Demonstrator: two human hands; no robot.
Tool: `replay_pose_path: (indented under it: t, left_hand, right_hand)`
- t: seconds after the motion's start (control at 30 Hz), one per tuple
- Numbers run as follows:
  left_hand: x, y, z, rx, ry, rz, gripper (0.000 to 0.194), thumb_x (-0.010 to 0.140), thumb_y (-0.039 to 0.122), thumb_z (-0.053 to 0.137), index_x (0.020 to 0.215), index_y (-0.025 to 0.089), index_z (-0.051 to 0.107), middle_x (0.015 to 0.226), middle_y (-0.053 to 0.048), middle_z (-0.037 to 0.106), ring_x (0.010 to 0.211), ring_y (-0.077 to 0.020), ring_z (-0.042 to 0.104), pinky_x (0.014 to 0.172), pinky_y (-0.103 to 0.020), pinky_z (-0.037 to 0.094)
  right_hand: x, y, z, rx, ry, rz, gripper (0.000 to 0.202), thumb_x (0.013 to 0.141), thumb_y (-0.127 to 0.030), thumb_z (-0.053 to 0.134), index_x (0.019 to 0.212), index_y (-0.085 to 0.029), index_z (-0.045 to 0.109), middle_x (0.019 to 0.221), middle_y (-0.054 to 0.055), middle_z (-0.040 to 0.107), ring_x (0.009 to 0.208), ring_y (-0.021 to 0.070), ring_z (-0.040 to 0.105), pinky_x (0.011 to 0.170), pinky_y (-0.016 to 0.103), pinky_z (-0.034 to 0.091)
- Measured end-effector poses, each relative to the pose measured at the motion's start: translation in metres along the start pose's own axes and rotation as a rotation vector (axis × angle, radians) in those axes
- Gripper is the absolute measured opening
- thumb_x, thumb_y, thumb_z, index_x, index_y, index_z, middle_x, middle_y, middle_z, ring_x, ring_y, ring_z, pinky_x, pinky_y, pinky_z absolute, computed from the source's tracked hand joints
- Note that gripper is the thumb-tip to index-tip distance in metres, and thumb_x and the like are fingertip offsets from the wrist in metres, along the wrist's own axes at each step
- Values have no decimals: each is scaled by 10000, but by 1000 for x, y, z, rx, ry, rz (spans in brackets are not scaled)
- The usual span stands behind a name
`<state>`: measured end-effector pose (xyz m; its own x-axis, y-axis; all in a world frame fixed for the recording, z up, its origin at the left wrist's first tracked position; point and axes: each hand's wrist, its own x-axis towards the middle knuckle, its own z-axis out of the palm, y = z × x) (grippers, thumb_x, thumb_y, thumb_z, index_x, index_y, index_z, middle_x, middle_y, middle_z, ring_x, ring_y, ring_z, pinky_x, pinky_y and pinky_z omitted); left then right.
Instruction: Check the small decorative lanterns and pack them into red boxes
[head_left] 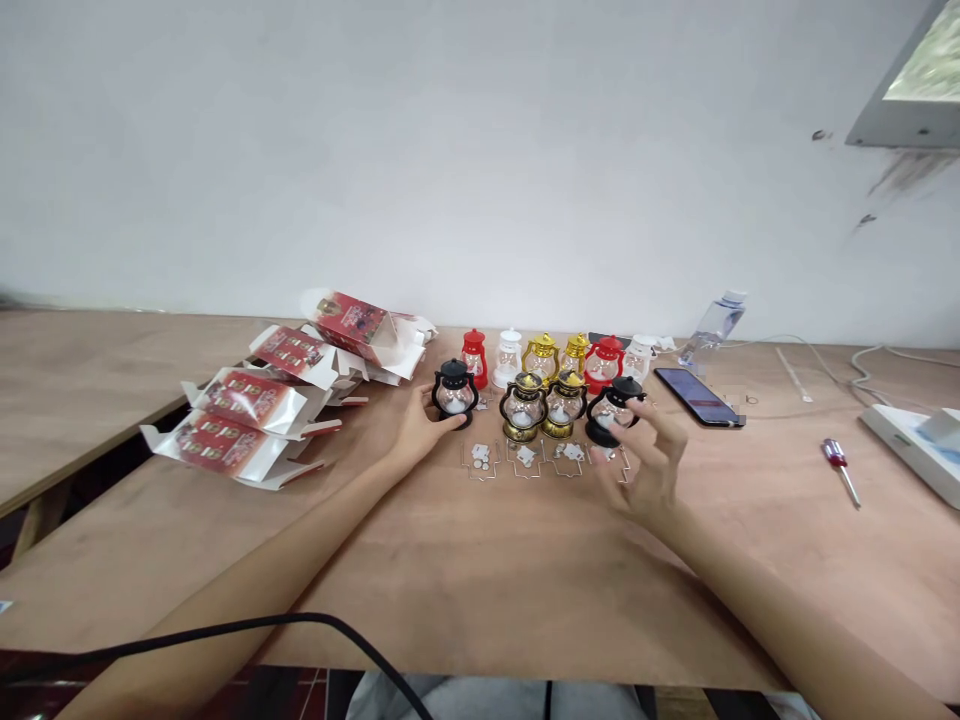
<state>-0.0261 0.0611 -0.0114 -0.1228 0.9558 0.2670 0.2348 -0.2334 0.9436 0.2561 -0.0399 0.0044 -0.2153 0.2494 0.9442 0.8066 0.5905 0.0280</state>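
Black cable [322,618] bows across the near side. Ten lanterns [523,408] stand mid-table [480,560], caps up, long axes vertical: four in front, six behind. Left hand [421,425] is clamped round the left black lantern [454,395]. Right hand [651,465] is half open, fingers apart, at the right black lantern [613,412]; contact is unclear. One phone [697,397], one screwdriver [841,470] and one bottle [712,330] lie to the right.

Both bare forearms reached forward, angled inward. The left hand [426,425] curved, its thumb pointing inward; the right hand [646,462] was raised, fingers spread and bent, thumb apart.
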Motion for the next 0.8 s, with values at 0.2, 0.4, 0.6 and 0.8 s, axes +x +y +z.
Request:
replay_pose_path:
  t: [0.2, 0.4, 0.6, 0.8]
  left_hand:
    - [1, 1, -3, 38, 94, 20, 504, 525, 365, 801, 858, 164, 480, 895, -51, 615, 885, -232, 626, 834, -398, 497]
    - [-16, 23, -12, 48, 286, 264, 410, 694, 358, 679, 972, 171, 443, 946, -52, 580, 861, -188, 621, 772, -312, 512]
    - [-62, 58, -16, 521, 112, 1323, 402, 730, 290, 688, 1086, 212, 519, 945, -52, 573, 836, -178, 560, 733, -324, 480]
    - [-99, 65, -1, 469, 161, 1538, 259, 751, 121, 655, 952, 277, 609, 890, -22, 575, 793, -159, 503, 707, -351, 460]
  right_hand:
    - [-9, -25, 2, 160, -50, -194, 547, 722, -127, 609, 1183, -382, 463, 1256, 45, 440, 1109, 256, 523, 843, 469, 519]
    - [-11, -31, 5, 236, -59, -301, 472, 701, -122, 570, 1119, -334, 515, 1254, 68, 439, 1082, 248, 533, 827, 464, 541]
    - [0, -48, 2, 244, -54, -160, 811, 741, -199, 663, 1426, -277, 237, 1346, 147, 382, 1142, 279, 509, 853, 476, 535]
    - [9, -62, -1, 217, -192, 104, 775, 812, -199, 606, 1463, -203, 186, 1295, 182, 463, 1212, 305, 469, 943, 502, 477]
